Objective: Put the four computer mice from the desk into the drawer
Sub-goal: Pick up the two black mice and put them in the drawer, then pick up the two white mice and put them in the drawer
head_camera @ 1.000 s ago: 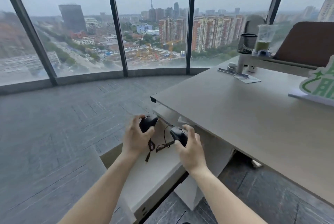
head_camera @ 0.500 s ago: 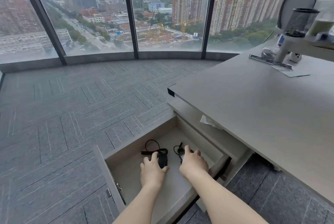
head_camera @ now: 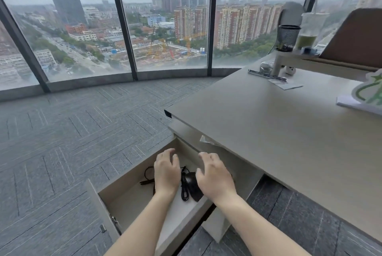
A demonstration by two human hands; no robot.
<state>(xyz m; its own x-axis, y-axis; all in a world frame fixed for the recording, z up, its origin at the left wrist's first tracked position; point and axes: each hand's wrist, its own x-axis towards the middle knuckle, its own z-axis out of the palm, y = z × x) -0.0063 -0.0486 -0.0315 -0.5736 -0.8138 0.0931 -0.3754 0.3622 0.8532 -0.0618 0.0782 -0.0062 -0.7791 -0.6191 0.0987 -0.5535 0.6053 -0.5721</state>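
Both hands have let go since half a second ago; left hand [head_camera: 167,171] and right hand [head_camera: 215,177] hover, fingers spread, empty. One mouse [head_camera: 193,185] lies in drawer [head_camera: 128,200] at 6 o'clock; others hidden. Release step; next likely withdraw, check desk [head_camera: 279,131].

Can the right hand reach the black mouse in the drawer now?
Probably yes. The right hand hovers open just beside the mouse in the open drawer, and nothing lies between them.

High-rise office, desk [head_camera: 268,131], grey carpet tiles [head_camera: 62,142], floor-to-ceiling windows [head_camera: 165,28] over city towers
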